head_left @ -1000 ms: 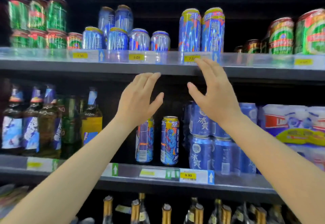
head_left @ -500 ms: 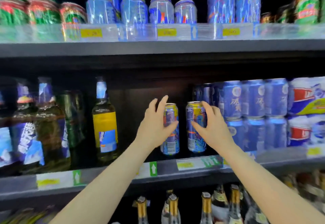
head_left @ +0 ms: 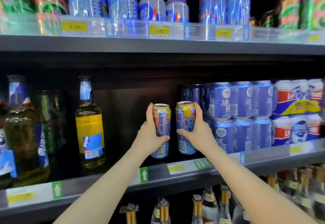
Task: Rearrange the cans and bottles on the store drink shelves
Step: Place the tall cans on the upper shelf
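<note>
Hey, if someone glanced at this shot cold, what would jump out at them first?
Two bare hands at the middle shelf, the left hand and right hand each wrapped around a tall colourful can: left can, right can, side by side and upright. Next, the yellow-labelled bottle standing alone to their left, and the stacked blue cans packed to their right.
</note>
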Demonstrator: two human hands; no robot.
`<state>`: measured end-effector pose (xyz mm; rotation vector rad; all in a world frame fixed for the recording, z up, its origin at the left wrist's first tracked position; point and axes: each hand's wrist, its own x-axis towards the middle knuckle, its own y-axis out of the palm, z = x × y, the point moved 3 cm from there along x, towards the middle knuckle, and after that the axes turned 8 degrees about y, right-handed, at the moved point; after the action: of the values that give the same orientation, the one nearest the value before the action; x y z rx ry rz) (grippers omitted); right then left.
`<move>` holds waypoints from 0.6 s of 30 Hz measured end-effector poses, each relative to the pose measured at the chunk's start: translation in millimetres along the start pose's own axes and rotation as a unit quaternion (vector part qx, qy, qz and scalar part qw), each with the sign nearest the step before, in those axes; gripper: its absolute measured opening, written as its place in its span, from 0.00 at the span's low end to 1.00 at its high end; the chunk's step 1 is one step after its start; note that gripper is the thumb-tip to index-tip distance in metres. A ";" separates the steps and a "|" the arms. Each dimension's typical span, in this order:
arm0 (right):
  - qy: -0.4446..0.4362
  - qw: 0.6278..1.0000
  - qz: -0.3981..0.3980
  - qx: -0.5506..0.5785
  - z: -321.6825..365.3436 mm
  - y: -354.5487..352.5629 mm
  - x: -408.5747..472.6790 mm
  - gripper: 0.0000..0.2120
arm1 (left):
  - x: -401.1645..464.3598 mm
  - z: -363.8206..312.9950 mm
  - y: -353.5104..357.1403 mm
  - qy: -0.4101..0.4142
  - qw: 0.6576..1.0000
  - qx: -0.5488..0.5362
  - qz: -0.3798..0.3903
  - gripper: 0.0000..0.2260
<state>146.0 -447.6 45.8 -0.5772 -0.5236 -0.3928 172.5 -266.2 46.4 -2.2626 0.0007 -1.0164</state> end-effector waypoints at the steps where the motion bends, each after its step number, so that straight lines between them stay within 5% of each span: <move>1: -0.008 1.000 -0.007 0.008 5.1 -4.2 -4.1 0.51 | -1.8 -3.9 -3.3 0.011 1.000 0.007 -0.001 0.56; 18: -0.082 0.994 -0.053 0.052 45.7 -186.5 -39.5 0.45 | -21.2 -164.6 -23.4 0.128 0.990 0.031 -0.059 0.53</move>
<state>7.5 -555.9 132.7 -0.4845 -0.7306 -0.4174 41.6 -334.6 125.8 -2.0815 -0.0545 -1.3448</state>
